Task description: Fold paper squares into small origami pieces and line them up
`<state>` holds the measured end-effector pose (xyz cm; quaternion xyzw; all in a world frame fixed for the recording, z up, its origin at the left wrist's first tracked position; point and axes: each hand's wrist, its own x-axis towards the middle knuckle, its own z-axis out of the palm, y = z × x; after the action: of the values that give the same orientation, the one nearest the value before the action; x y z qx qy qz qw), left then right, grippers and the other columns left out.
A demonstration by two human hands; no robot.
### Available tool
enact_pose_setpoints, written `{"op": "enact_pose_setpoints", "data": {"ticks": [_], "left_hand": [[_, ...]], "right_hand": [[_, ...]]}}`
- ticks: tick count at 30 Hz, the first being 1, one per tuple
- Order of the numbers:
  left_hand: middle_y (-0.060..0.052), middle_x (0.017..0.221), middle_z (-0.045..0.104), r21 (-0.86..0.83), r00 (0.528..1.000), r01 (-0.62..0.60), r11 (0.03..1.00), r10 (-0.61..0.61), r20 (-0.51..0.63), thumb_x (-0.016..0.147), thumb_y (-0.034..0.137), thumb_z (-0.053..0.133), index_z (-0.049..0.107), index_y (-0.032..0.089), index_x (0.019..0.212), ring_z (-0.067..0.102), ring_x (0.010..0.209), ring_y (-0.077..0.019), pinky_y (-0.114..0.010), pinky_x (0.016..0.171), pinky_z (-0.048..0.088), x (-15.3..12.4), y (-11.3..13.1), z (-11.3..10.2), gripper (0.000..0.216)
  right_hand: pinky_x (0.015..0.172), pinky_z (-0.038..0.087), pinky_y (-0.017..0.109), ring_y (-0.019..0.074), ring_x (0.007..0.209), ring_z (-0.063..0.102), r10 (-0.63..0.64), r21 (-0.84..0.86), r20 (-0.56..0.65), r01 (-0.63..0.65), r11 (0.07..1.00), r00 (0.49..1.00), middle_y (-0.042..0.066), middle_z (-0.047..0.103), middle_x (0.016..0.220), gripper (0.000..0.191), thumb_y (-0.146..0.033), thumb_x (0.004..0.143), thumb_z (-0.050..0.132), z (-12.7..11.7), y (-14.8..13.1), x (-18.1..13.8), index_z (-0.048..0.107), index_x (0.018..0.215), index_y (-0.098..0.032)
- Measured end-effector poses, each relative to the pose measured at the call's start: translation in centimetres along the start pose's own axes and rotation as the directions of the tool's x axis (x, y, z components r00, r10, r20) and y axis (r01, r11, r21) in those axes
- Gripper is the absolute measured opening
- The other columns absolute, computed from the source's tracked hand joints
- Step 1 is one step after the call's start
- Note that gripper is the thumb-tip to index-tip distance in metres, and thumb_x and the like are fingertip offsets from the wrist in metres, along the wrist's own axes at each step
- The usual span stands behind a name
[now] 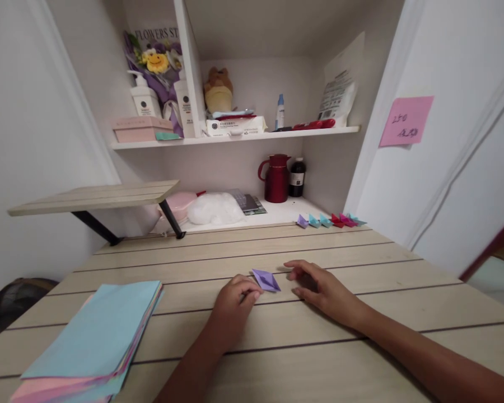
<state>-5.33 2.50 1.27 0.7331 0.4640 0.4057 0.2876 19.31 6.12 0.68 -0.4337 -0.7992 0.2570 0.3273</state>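
Note:
A small purple folded paper boat (266,281) is at the middle of the wooden table, between my two hands. My left hand (236,299) is at the boat's left side, its fingers curled and the thumb against the index finger. Those fingertips pinch at the boat's lower left edge, partly covering it. To the right of the boat is my right hand (321,288), apart from it, with thumb and fingers spread and nothing between them. The edge of this hand and its forearm rest on the table.
A stack of coloured paper (96,330), light blue on top, lies at the front left. Several folded paper boats (325,220) form a row along the back right edge. A small raised shelf (96,197) stands at the back left. Behind are a red jug (276,179) and a dark bottle (297,178).

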Motion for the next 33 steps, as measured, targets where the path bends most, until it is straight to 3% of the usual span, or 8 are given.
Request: {"op": "enact_pose_setpoints", "data": {"ticks": [4,6,12,17,25,29,33], "left_hand": [[-0.007,0.094,0.070,-0.013,1.000,0.009,1.000,-0.009,0.003,0.083,0.021,0.053,0.074,0.020,0.085,0.063,0.092,-0.0198,-0.029,0.085,0.046,-0.1,0.0,0.0,0.021],[-0.006,0.092,0.071,-0.015,0.999,0.036,0.999,-0.036,0.001,0.083,0.022,0.053,0.074,0.020,0.085,0.063,0.090,-0.0200,-0.029,0.083,0.046,-0.2,0.0,0.0,0.022],[-0.004,0.086,0.072,-0.044,0.998,0.059,0.997,-0.059,-0.002,0.082,0.022,0.054,0.073,0.020,0.080,0.063,0.086,-0.0198,-0.028,0.079,0.046,-0.3,0.0,-0.1,0.019],[-0.004,0.087,0.072,-0.048,0.998,0.064,0.997,-0.064,0.004,0.083,0.022,0.053,0.072,0.021,0.081,0.062,0.086,-0.0191,-0.028,0.080,0.045,-0.3,0.0,-0.2,0.020],[-0.003,0.086,0.072,-0.047,0.997,0.079,0.996,-0.079,0.005,0.082,0.024,0.054,0.072,0.022,0.080,0.063,0.085,-0.0185,-0.027,0.080,0.046,-0.2,0.2,-0.1,0.019],[-0.003,0.086,0.072,-0.044,0.997,0.084,0.996,-0.083,0.003,0.082,0.022,0.053,0.072,0.021,0.079,0.063,0.087,-0.0191,-0.027,0.080,0.045,-0.3,0.4,-0.2,0.019],[-0.004,0.087,0.072,-0.036,0.994,0.106,0.994,-0.106,-0.001,0.082,0.024,0.053,0.072,0.021,0.079,0.064,0.086,-0.0197,-0.028,0.080,0.046,-0.3,0.2,-0.2,0.020]], "right_hand": [[0.072,0.050,0.030,0.0174,0.079,0.059,-0.013,0.001,0.083,0.013,1.000,0.997,0.001,0.060,0.091,0.043,-0.024,0.079,0.061,-1.0,-1.3,1.0,0.048,0.120,-0.026],[0.072,0.049,0.030,0.0175,0.077,0.058,-0.065,-0.079,0.097,0.073,0.994,0.993,0.000,0.059,0.087,0.041,-0.026,0.079,0.062,-1.1,-2.2,1.1,0.051,0.118,-0.026],[0.070,0.047,0.029,0.0191,0.077,0.061,-0.227,-0.231,0.144,0.255,0.939,0.963,0.002,0.065,0.084,0.026,-0.023,0.085,0.055,1.3,-2.3,0.2,0.058,0.110,-0.027],[0.067,0.050,0.029,0.0188,0.073,0.062,-0.172,-0.222,0.043,0.177,0.959,0.984,0.002,0.067,0.086,0.025,-0.027,0.087,0.055,2.1,-1.5,0.3,0.059,0.111,-0.028],[0.071,0.051,0.030,0.0192,0.081,0.064,-0.264,-0.204,0.081,0.276,0.939,0.961,0.005,0.068,0.094,0.023,-0.028,0.091,0.050,1.8,-1.2,0.7,0.067,0.106,-0.030],[0.069,0.050,0.029,0.0182,0.077,0.064,-0.273,-0.229,0.076,0.284,0.931,0.959,0.005,0.068,0.089,0.021,-0.029,0.092,0.048,1.9,-1.3,0.6,0.069,0.093,-0.028],[0.070,0.050,0.029,0.0183,0.076,0.064,-0.218,-0.189,-0.011,0.212,0.959,0.976,0.004,0.068,0.085,0.021,-0.029,0.092,0.049,1.8,-1.6,0.6,0.068,0.083,-0.025]]}}
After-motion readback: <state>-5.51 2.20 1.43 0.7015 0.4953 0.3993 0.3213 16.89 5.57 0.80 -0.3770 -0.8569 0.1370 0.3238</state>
